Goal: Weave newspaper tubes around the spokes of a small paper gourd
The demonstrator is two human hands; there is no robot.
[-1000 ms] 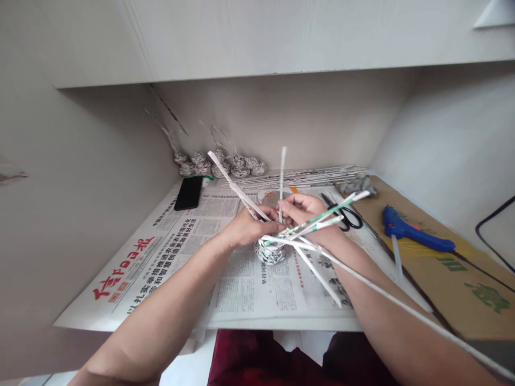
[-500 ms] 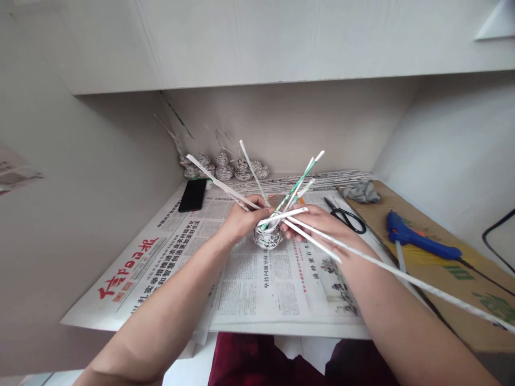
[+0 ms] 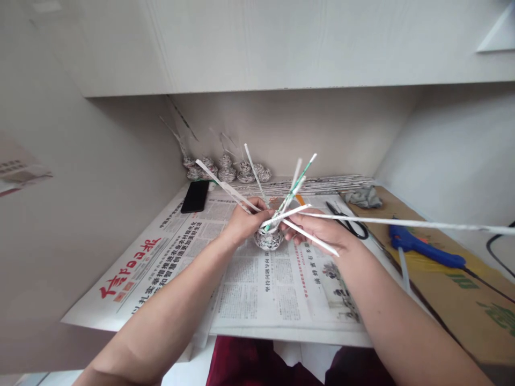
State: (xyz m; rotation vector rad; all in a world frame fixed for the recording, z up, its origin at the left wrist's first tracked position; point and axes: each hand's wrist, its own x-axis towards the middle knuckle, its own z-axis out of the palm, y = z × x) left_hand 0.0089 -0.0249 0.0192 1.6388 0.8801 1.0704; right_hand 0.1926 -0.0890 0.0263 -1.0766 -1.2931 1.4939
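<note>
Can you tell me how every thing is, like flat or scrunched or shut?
Woven ball: paper strips sticking out its top
Left hand: fingers closed at the ball's rim
Right hand: fingers bent; grip unclear
Newspaper: spread flat
Phone: flat, screen dark
Grey cloth: scrunched
Scissors: lying down; open or shut unclear
Glue gun: lying down; on or off unclear

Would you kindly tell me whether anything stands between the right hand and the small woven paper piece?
Nothing visible separates them: the right hand is right beside the woven paper piece. One white paper stick does slant out from its top, across the front of that hand.
</note>
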